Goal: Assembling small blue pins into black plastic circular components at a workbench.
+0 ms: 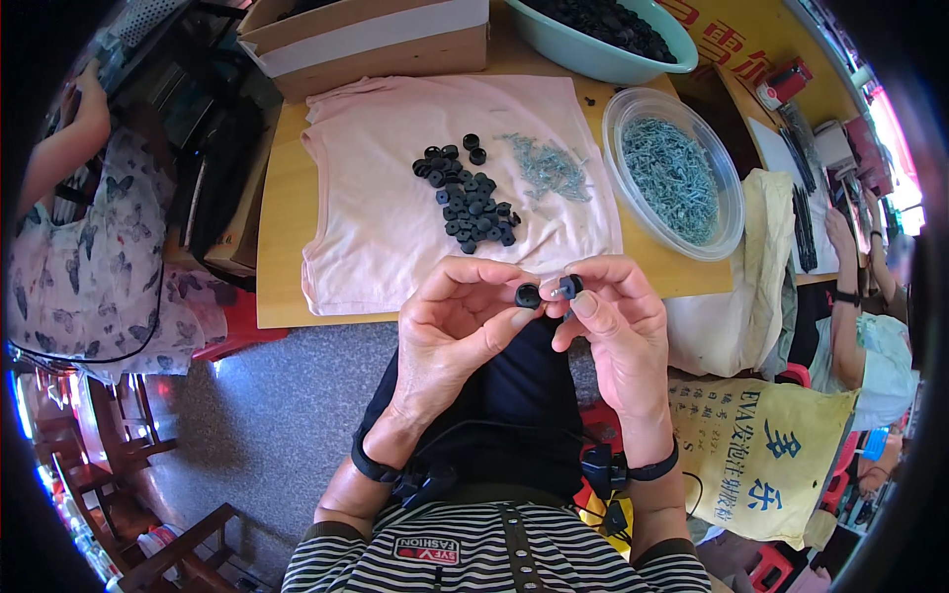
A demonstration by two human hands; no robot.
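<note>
My left hand [460, 321] pinches a small black rubber washer [528, 296] between thumb and forefinger. Right beside it, my right hand [618, 321] holds another black washer with a screw through it [567, 288]. Both hands meet above my lap, just in front of the table's near edge. On a pink cloth [376, 198] spread over the wooden table [277, 198] lie a pile of black washers [467, 195] and a small heap of silver screws [550, 170].
A clear plastic bowl of screws [674, 173] stands at the table's right. A green basin of black parts [603, 35] and a cardboard box [366, 44] sit at the back. One person sits at left [89, 237], another at right [860, 326]. A yellow printed sack [761, 450] lies by my right knee.
</note>
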